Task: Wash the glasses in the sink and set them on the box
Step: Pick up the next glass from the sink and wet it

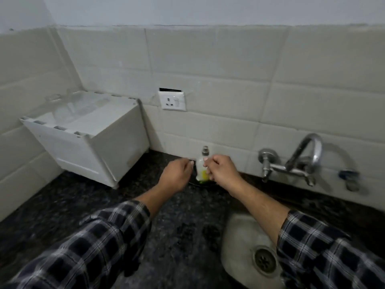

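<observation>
A white plastic box (116, 142) stands on the dark counter at the left, against the tiled wall. Faint clear glasses (56, 99) stand on its top; the blur hides their number. Against the back wall is a small soap bottle (201, 163) with a pump top and yellow-green liquid, sitting in a dark dish (198, 183). My right hand (220, 171) grips this bottle from the right. Just left of the bottle, my left hand (177, 174) has curled fingers at the dish's edge; whether it holds anything is hidden. The steel sink (239, 236) at lower right shows no glass.
A metal wall tap (302, 159) juts out over the sink at the right, with a second small tap (352, 178) beyond it. A white wall socket (174, 100) sits above the bottle. The sink drain (265, 260) lies near my right sleeve.
</observation>
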